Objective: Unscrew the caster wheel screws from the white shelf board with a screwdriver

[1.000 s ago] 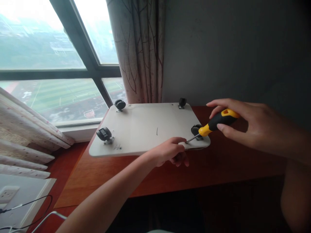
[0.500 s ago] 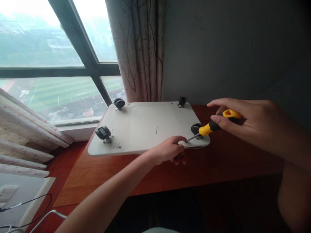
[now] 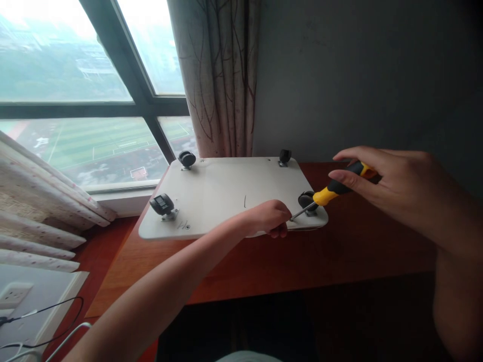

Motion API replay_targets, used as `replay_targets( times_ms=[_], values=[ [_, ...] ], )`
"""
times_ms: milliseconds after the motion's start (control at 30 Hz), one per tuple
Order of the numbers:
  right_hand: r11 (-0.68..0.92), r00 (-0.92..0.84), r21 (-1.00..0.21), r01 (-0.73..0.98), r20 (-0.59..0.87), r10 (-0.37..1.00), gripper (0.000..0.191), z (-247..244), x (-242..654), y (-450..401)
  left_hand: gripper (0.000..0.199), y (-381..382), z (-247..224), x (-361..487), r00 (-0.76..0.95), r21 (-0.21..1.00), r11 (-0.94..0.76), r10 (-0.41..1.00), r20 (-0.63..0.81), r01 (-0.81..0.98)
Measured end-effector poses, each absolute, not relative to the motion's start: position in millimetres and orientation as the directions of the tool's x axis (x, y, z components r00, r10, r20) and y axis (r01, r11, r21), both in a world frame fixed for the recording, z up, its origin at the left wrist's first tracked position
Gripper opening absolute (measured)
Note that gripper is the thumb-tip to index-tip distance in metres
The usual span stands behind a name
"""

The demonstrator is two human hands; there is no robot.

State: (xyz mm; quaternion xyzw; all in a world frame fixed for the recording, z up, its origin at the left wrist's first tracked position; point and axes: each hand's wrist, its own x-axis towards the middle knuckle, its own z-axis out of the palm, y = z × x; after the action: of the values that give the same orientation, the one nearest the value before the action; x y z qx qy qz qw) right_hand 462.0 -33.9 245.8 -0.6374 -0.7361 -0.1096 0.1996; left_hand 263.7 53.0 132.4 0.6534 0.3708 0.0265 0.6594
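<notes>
A white board (image 3: 219, 191) with rounded corners lies on the reddish wooden table (image 3: 226, 271), with several black caster wheels standing up from its corners. My right hand (image 3: 388, 181) is wrapped round the yellow and black handle of a screwdriver (image 3: 330, 192), which slants down to the left. Its tip meets the board near the front right edge, beside the near right caster (image 3: 306, 200). Close against the tip is my left hand (image 3: 274, 218), its fingers curled together at the board's front edge; whatever they may pinch is too small to make out.
Behind the table stand a grey wall (image 3: 339, 85) and a patterned curtain (image 3: 226, 80), with a large window (image 3: 68, 65) at the left. A wall socket (image 3: 15, 295) with cables is at the lower left.
The fingers of my left hand have curled in closer by the screwdriver tip. My right hand has shifted its hold, and the handle has turned. The view has moved slightly.
</notes>
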Motion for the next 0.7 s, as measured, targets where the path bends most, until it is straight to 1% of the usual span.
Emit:
replay_targets(
  times_ms=[100,233,300,367,433,500,533,633,700],
  values=[
    [0.212,-0.132,-0.156,0.965,0.410,0.902,0.032,248,463,-34,0.024,63,128,268,0.726,0.885,0.119,0.529,-0.440,0.450],
    [0.305,-0.212,-0.187,0.934,0.398,0.893,0.038,248,467,-37,0.022,72,122,267,0.738,0.894,0.100,0.530,-0.419,0.436],
    [0.283,-0.197,-0.172,0.944,0.392,0.898,0.038,248,467,-38,0.024,73,121,265,0.748,0.901,0.094,0.525,-0.406,0.423],
    [0.226,-0.147,-0.161,0.961,0.396,0.906,0.037,249,465,-38,0.026,72,119,262,0.758,0.909,0.085,0.524,-0.389,0.408],
    [0.191,-0.111,-0.171,0.967,0.392,0.913,0.033,251,463,-39,0.027,71,118,261,0.767,0.917,0.071,0.525,-0.370,0.394],
    [0.217,-0.129,-0.194,0.957,0.386,0.913,0.026,252,462,-40,0.028,71,116,260,0.775,0.922,0.055,0.524,-0.353,0.383],
    [0.243,-0.154,-0.198,0.950,0.381,0.912,0.025,253,462,-41,0.029,70,116,260,0.777,0.923,0.050,0.524,-0.348,0.380],
    [0.310,-0.227,-0.178,0.934,0.376,0.898,0.037,253,464,-42,0.028,70,115,260,0.778,0.926,0.043,0.529,-0.339,0.374],
    [0.263,-0.193,-0.146,0.954,0.374,0.907,0.038,252,463,-41,0.027,70,115,260,0.778,0.929,0.040,0.534,-0.331,0.368]
  ],
)
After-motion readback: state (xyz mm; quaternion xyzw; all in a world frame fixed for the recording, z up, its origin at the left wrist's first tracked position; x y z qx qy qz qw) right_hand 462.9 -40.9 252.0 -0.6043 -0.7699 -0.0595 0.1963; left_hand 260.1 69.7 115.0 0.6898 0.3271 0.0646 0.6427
